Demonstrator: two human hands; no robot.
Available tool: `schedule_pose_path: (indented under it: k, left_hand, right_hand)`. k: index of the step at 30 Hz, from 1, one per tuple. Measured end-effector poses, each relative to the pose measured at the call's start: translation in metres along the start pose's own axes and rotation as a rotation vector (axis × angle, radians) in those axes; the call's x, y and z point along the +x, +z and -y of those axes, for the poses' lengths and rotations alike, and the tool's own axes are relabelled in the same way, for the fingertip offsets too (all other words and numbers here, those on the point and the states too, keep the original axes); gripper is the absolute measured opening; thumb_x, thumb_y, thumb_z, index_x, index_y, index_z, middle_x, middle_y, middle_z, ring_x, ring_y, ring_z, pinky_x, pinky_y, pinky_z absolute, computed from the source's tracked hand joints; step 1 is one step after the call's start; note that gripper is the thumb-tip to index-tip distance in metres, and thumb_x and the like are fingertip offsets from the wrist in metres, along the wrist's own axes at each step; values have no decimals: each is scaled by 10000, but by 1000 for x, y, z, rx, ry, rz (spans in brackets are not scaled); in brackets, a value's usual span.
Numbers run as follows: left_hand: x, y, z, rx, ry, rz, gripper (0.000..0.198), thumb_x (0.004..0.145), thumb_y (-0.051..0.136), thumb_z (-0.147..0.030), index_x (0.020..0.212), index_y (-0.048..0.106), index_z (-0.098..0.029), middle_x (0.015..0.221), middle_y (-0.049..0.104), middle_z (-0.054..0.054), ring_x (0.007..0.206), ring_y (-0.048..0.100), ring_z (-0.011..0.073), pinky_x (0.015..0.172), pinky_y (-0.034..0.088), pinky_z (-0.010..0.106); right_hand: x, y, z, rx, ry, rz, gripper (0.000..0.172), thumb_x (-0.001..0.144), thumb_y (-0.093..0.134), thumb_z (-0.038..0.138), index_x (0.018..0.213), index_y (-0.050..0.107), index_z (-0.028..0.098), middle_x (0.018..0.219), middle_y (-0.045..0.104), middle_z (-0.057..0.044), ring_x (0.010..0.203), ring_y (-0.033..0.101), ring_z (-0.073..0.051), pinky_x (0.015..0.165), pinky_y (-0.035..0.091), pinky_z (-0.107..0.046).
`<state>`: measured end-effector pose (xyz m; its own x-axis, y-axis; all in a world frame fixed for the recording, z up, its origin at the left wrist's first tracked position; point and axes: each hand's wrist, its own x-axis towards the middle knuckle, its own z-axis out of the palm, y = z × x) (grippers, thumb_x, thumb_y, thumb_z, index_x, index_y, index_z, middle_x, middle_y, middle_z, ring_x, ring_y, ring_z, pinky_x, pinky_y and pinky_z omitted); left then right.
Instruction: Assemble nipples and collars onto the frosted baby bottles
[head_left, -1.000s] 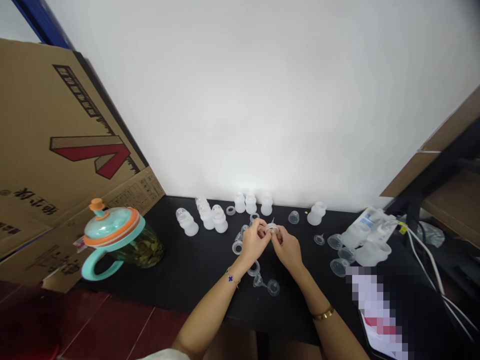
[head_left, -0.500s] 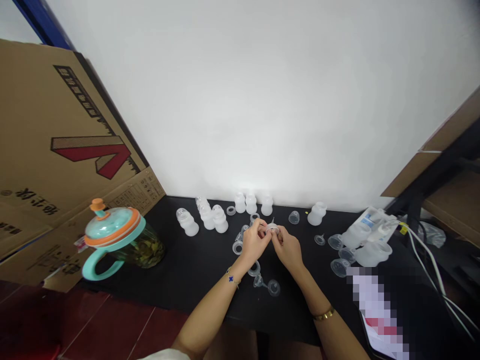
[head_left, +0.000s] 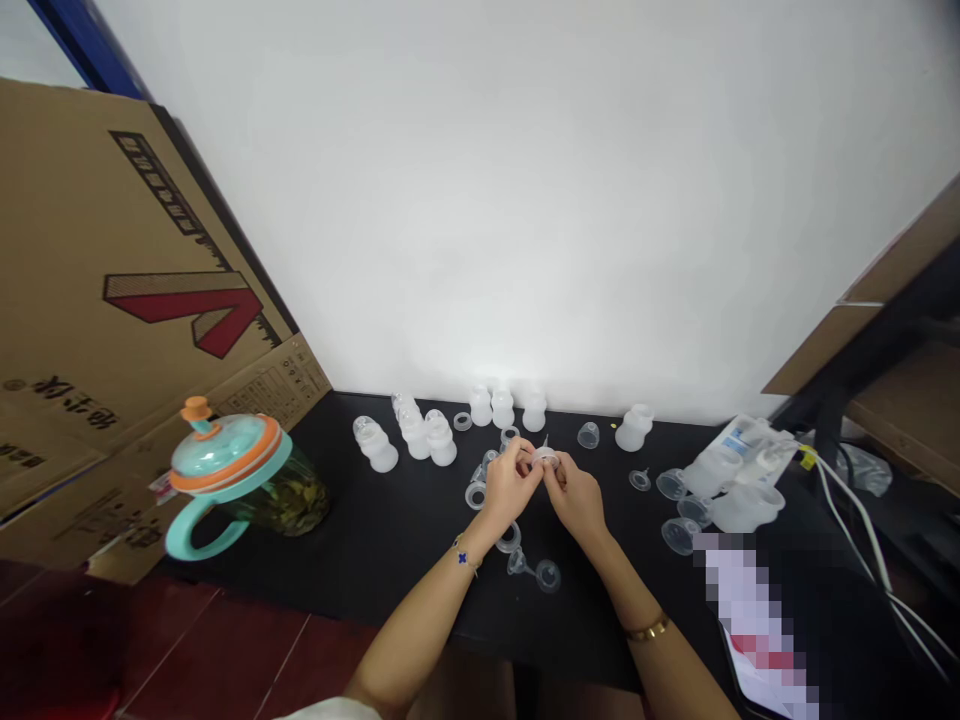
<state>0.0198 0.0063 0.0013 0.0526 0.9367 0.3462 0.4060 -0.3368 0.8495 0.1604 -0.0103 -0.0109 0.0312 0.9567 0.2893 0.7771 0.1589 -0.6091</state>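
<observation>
Between my two hands is a whitish bottle collar ring (head_left: 545, 456) with a thin pointed tip standing up from it. My left hand (head_left: 511, 482) pinches the ring's left side, and my right hand (head_left: 574, 492) grips its right side, fingers closed. Just left of my left hand lie clear parts, among them a collar ring (head_left: 475, 494). Another ring (head_left: 508, 538) is partly covered by my left wrist. Nearer me are a clear nipple (head_left: 517, 562) and a round clear piece (head_left: 548, 575). Right of my right hand lies a flat disc with a spike (head_left: 639, 480).
Capped bottles (head_left: 375, 445) stand at the back left, open white bottles (head_left: 502, 408) along the wall. A clear cap (head_left: 589, 434) and a bottle (head_left: 634, 428) are back right. A tea jug (head_left: 289, 495) stands left; a phone (head_left: 757, 630), bags and cables lie right.
</observation>
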Motion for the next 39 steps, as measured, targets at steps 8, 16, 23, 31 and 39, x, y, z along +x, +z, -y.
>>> schedule_pose_path:
  k: [8,16,23,31,39]
  left_hand:
    - [0,-1,-2,8,10,4,69,837,611,-241,900,586,-229,628,613,-69,562,565,121,593,392,229]
    - [0,-2,-4,14,5,11,71,840,602,-246,910,599,-234,640,629,-64,550,558,121,586,397,228]
    - [0,-3,-5,17,8,15,73,843,602,-246,915,601,-232,642,623,-64,558,552,121,592,390,228]
    - [0,-2,-3,36,2,13,65,845,602,-258,904,597,-233,624,590,-68,559,553,128,598,386,236]
    - [1,-2,-4,27,3,9,59,836,606,-245,892,590,-233,635,602,-67,556,551,123,596,384,234]
  right_hand:
    - [0,0,-1,-11,3,3,335,972,393,445,969,625,203,589,570,13,513,565,-177,522,242,-240]
    - [0,2,-2,-2,2,-6,355,974,386,469,966,622,203,575,565,14,502,563,-178,515,236,-240]
    - [0,1,-1,-18,13,-1,337,974,387,454,962,619,208,577,571,12,532,587,-189,521,226,-242]
    - [0,1,-1,-39,-1,-5,325,978,393,438,935,621,210,562,563,20,483,550,-172,507,225,-239]
    - [0,1,-1,-45,11,5,325,976,401,452,938,619,214,576,579,13,519,577,-182,521,231,-238]
